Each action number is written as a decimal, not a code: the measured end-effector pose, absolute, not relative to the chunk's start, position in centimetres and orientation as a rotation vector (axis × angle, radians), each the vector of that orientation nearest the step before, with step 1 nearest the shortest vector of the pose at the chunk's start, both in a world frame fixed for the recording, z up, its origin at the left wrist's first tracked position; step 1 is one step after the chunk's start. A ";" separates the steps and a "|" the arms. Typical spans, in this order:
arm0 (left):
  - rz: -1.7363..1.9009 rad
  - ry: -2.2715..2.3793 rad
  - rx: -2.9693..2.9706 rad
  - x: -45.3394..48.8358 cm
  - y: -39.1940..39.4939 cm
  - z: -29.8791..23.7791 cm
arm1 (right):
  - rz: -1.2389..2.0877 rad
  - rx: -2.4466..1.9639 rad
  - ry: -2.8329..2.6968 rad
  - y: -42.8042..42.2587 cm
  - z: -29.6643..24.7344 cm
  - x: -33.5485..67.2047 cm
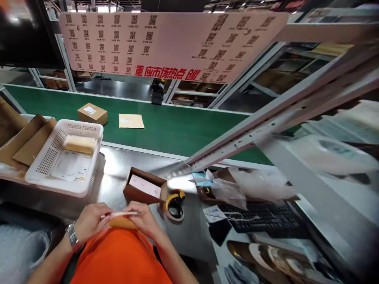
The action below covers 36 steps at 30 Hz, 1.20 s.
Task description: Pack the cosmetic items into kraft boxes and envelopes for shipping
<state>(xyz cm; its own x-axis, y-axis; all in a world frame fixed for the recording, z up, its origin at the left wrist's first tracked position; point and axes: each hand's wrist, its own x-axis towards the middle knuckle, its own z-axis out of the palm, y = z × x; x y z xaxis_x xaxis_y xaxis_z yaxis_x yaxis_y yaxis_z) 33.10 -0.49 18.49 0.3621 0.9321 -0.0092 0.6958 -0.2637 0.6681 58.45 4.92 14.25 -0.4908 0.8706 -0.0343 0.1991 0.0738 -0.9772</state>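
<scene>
- Left hand [92, 221], watch on the wrist: thumb and fingers pinching one end of a thin packet [122, 222].
- Right hand [143, 219]: pinching the other end. Neither hand is free.
- Packet sits between my hands, low in front of my orange top [118, 256], near side of the metal bench [114, 189]. Pale edge up, tan face below. Can't make out whether it's open or sealed.
- Step in hand, my read: two-handed handling of the packet, likely working its top edge.
- Next move, my judgement: calls for an even pinch at both ends so the edge stays straight. Letting one end go would probably let it flop. Reaching for anything else needs one hand off first.
- Just beyond my hands: open carton [134, 196] with a pale flat item [145, 185] inside. Tape dispenser [179, 193] just right of it.
- Left: white basket [59, 184] holding a tan bundle [79, 144] and a pale sheet [71, 165].
- Far side: green belt [177, 130] carrying a closed box [92, 113] and a flat envelope [131, 121], set apart.
</scene>
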 end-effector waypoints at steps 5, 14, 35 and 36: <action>0.407 1.472 2.062 36.2 -0.7 16.5 | 1.709 -1.131 -1.631 5.8 12.4 60.0; 0.335 1.619 2.001 38.9 -1.8 14.6 | 1.831 -1.033 -1.887 7.1 10.8 61.8; 0.763 1.570 1.061 34.4 0.4 9.6 | 1.921 -1.111 -1.663 7.0 10.0 52.2; 0.771 1.538 1.041 34.0 0.5 9.4 | 1.883 -1.127 -1.694 7.3 10.2 51.9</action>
